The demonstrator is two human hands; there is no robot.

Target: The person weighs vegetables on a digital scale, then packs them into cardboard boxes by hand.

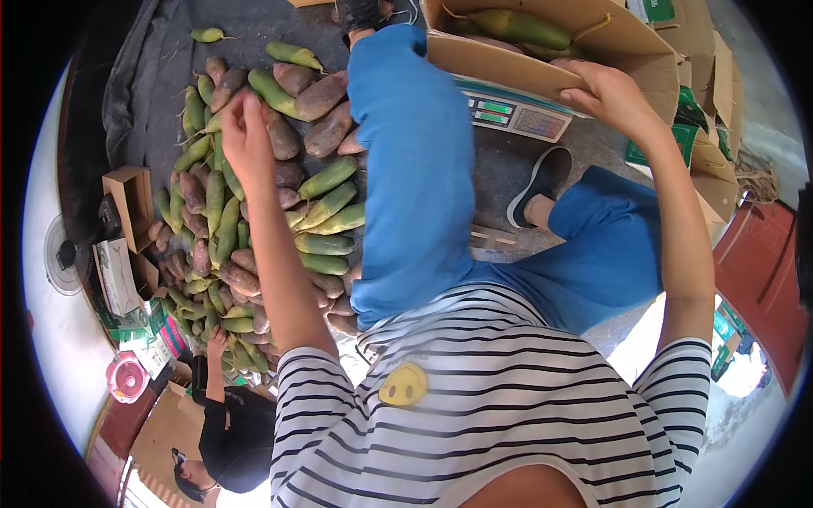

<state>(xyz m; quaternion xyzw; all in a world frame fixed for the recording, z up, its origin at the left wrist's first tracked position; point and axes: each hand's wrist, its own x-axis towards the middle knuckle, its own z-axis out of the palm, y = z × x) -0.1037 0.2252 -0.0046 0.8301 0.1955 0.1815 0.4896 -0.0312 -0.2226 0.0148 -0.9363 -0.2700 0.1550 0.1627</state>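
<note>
Our left hand [247,144] is over the upper part of a wide pile of radishes [224,229], some green, others dull purplish-brown. Its fingers are bunched close and blurred, next to a purplish radish [229,87] and the end of a long green one; we cannot tell whether they grip anything. Our right hand [608,95] is at the near wall of a cardboard box [517,66], its fingers clamped over the edge near the corner.

Inside that box lies a large green radish [521,28] with a stringy root, and more radishes show partly beneath it. Just below the box wall we see the front of a scale [512,114], with green-lit displays and a keypad. The pile spreads over the dark floor [246,30], and a small green radish lies apart near its top.

Our blue trousers [415,169] come between the pile and the scale, and one dark shoe [542,182] rests on the floor under the scale. At the lower left, another person [240,440] in black reaches a hand [218,343] to the pile's far edge. A fan [66,254] stands against the pale wall.
</note>
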